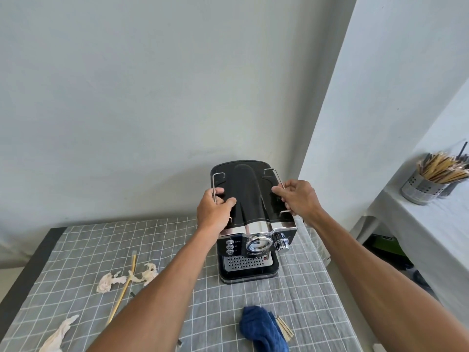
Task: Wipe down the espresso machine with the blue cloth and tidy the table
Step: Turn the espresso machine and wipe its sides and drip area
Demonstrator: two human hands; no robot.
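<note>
Left hand [214, 208] is clamped on the thin wire rail [215, 185] at the left edge of the espresso machine [250, 217], with the thumb lying on the glossy black top. Right hand [298, 196] is closed in the same way on the matching rail at the right edge. I think this two-handed hold is there to steady or turn the machine, because neither hand carries the cloth, so the wiping is not in hand at this moment.

From left to right on the table: crumpled tissues [109, 282] lie near the left side, and a long wooden stick [124, 290] lies across them. The machine stands near the far right corner, its chrome front and drip tray facing the person. The blue cloth [262, 329] lies bunched at the near edge, well apart from both hands, and some short wooden sticks [285, 327] lie just beside it.

A grey tablecloth [76, 255] with a white grid covers the table. Behind it is a plain pale wall. At the far right, on a separate white surface, a perforated metal holder [418, 185] is full of sticks.
</note>
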